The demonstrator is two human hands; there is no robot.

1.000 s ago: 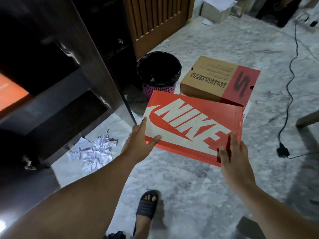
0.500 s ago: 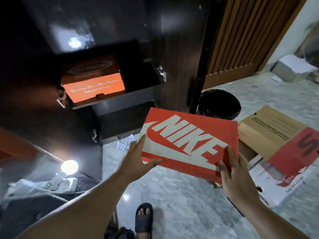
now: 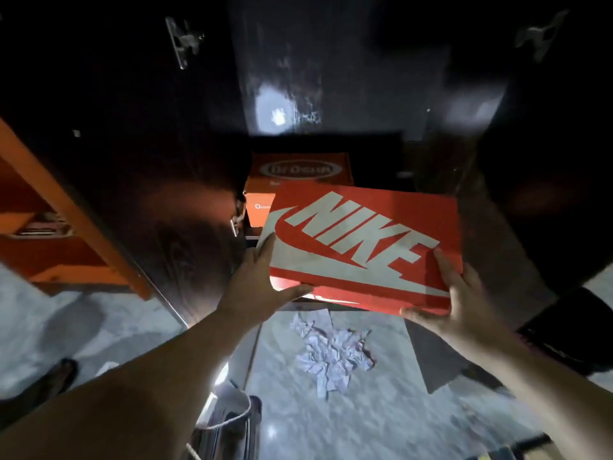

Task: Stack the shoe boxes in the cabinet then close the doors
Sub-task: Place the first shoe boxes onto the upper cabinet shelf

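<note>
A: Where are we with the task?

B: We hold the red Nike box (image 3: 361,247) in the air, in front of the open dark cabinet (image 3: 331,78). Our left hand (image 3: 257,277) lies against its left end with straight fingers and the thumb under the near edge. Our right hand (image 3: 454,302) grasps the right near corner, fingers up the side, thumb below.

A: Is anything inside already?

B: Yes, one orange box (image 3: 298,175) sits on a shelf, just behind the one we carry. So we judge that one box is stored and this one is not yet placed.

A: And what is left?

B: We think we must set this box on or beside the orange one. Both doors are open, so closing them remains. Crumpled paper (image 3: 331,353) lies on the floor below.
</note>
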